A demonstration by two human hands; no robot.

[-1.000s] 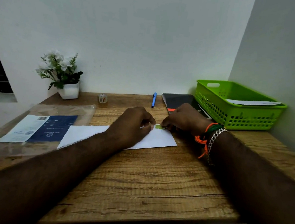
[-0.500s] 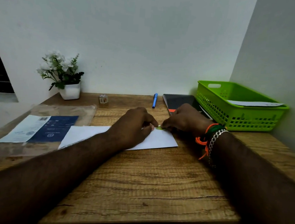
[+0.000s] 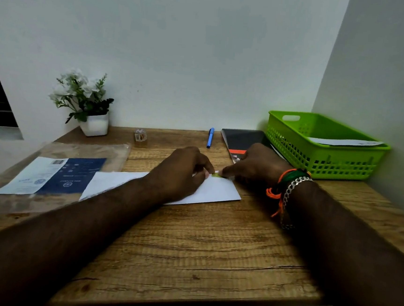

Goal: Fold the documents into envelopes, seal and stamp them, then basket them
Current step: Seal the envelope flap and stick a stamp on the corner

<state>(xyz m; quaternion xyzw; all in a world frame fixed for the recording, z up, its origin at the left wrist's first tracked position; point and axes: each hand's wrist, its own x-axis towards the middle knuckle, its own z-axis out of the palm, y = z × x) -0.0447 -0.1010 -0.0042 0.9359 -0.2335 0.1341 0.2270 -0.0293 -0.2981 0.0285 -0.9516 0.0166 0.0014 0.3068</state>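
While one envelope (image 3: 343,141) already lies in the basket (image 3: 322,161) at right, we judge stamping underway: both hands (image 3: 182,173) (image 3: 256,165) pinch a green stamp (image 3: 217,175) onto the centre envelope (image 3: 219,191); basketing remains

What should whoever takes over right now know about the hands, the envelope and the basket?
Left hand: fingers curled, on the white envelope, pinching at the green stamp.
Right hand: fingertip on the stamp's other side.
The envelope lies flat on the wooden desk; the stamp sits near its far edge.
Green basket, far right: one envelope already in.
Left: finish pressing the stamp, basket this envelope. Whether it is sealed cannot be seen.
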